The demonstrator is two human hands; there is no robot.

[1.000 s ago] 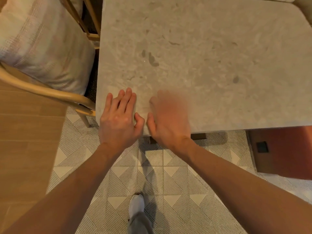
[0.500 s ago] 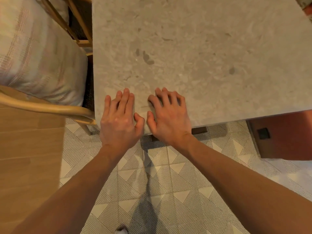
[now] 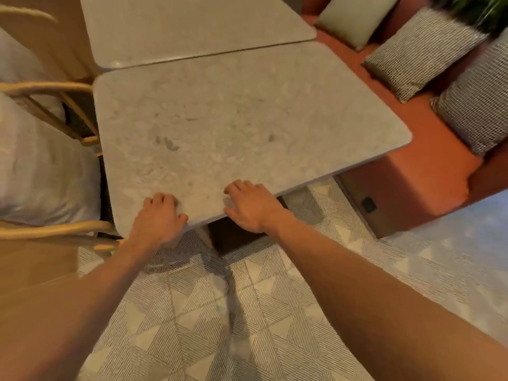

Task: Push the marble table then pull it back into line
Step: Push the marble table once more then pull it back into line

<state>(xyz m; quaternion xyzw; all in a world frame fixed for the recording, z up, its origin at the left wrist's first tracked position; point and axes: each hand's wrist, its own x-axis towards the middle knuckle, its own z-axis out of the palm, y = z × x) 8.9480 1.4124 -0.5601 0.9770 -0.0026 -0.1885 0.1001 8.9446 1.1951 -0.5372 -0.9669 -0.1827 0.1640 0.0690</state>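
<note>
The pale grey marble table (image 3: pixel 236 116) fills the middle of the view, its top bare and its far edge touching a second marble table (image 3: pixel 192 26). My left hand (image 3: pixel 159 218) grips the near edge close to the left corner, fingers curled on top and thumb against the rim. My right hand (image 3: pixel 250 206) holds the same edge a little further right, fingers bent on the top. Both arms are stretched out. The near table sits slightly skewed against the far one.
A wooden chair with a pale cushion (image 3: pixel 41 174) stands tight against the table's left side. A red bench (image 3: pixel 420 163) with patterned cushions (image 3: pixel 420 50) runs along the right. The table's dark base (image 3: pixel 236 235) stands on patterned floor tiles (image 3: pixel 247 312).
My hands went from lying flat on the top to curling over the near edge. The table now lies further from me, with its far edge and the neighbouring table in view.
</note>
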